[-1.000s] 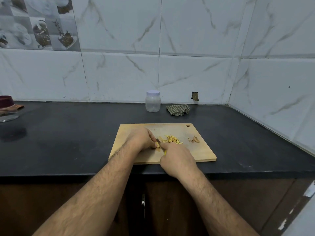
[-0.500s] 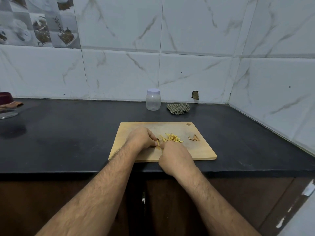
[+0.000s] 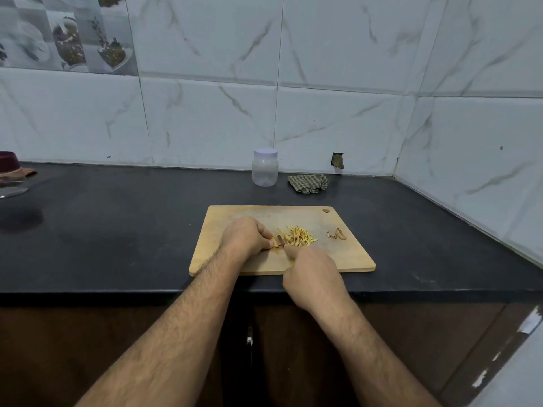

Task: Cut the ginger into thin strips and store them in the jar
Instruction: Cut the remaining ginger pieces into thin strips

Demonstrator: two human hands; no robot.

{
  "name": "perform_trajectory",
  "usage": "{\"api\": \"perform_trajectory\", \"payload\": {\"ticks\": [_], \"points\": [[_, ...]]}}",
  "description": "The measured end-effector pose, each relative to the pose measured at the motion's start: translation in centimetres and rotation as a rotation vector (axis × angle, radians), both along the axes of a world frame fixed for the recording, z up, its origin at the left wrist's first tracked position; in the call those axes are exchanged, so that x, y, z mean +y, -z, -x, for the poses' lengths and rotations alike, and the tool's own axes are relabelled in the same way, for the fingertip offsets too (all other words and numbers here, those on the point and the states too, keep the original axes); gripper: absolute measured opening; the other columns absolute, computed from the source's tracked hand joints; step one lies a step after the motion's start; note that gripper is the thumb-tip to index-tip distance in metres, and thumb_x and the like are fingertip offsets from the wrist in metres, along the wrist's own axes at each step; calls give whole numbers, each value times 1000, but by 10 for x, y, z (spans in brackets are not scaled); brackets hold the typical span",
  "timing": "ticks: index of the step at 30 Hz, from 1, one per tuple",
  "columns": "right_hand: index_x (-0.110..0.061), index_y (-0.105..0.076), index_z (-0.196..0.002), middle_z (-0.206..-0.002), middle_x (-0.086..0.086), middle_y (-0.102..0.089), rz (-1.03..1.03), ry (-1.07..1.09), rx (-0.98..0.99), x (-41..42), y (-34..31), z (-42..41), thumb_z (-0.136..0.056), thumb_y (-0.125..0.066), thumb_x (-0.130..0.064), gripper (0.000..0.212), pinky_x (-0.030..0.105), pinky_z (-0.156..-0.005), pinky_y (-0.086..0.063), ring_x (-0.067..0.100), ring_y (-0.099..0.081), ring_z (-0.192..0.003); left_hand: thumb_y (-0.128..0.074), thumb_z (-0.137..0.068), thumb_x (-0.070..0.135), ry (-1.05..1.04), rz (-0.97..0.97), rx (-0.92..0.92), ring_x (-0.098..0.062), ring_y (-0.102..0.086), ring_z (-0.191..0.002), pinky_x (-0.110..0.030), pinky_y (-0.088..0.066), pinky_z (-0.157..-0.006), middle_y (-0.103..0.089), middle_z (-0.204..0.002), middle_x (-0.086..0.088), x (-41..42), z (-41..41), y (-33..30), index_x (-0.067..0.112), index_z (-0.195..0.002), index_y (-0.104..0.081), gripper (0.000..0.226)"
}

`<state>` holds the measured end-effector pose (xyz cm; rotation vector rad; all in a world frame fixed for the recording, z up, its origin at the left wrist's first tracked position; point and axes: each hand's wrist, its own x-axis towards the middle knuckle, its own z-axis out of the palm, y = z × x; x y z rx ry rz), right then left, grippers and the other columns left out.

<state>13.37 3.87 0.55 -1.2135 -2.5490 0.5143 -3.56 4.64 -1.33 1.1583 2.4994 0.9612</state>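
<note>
Ginger strips (image 3: 299, 240): a small loose heap of thin pale-yellow slivers, lying at the middle of the wooden cutting board (image 3: 346, 257). Just left of the heap, an uncut ginger piece (image 3: 277, 241), tan with a browner skin edge, standing on the board. Left hand (image 3: 245, 238) curled over it, fingertips pinching the piece and holding it down. Right hand (image 3: 314, 274) at the board's near edge, fingers curled closed round a yellow knife handle (image 3: 292, 262), of which only a sliver shows; the blade is hidden behind the hand and cannot be made out. Peel scraps (image 3: 338, 234), brown and curled, lie apart on the right side of the board. Board sits near the front edge of a black countertop (image 3: 117, 230). Jar (image 3: 264, 167): clear plastic, white lid on, upright at the back against the marble-tiled wall, well apart from the board. Just right of it, a crumpled checked cloth (image 3: 308, 183). At far left edge, a dark red bowl-like object (image 3: 8, 161), partly out of view. Between the heap and the jar, bare board and counter.
</note>
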Motion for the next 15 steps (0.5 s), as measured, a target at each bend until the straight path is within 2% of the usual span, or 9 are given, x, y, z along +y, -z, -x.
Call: {"api": "perform_trajectory", "payload": {"ticks": [8,15], "points": [[-27,-49,-144,-135,0,-60,-8,-20,25,2,2,9,-92,-50,-12,54,36,-99,-50,22,-57,-118,-81,-78,26,-2,-15,-11,-8,-63,-101,-29,-49,-92,-72,-105,13,0,0,1,28,-94,-77,17],[-28,-47,-146,-135,2,-59,-2,-40,-35,7,-1,13,-93,-52,-12,55,34,-100,-49,22,-55,-121,-79,-79,27,-4,-11,-5,-8,-63,-98,-27,-50,-88,-72,-103,12,-1,-2,0,29,-93,-77,15]]}}
